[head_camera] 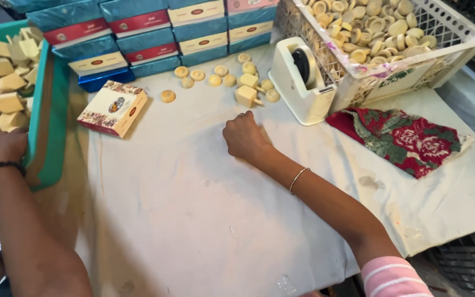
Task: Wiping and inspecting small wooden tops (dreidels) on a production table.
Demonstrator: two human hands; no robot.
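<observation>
One view only, from the person's head, looking steeply down and forward across the table (193, 209). It sits close, arms reaching in from the bottom edge, the crate (446, 52) and stacked boxes (155, 33) along the far side.

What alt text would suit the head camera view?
A person's right hand rests fisted on a white cloth-covered table near round cream pieces, while the left hand grips a green crate. A tape dispenser stands nearby.
</observation>
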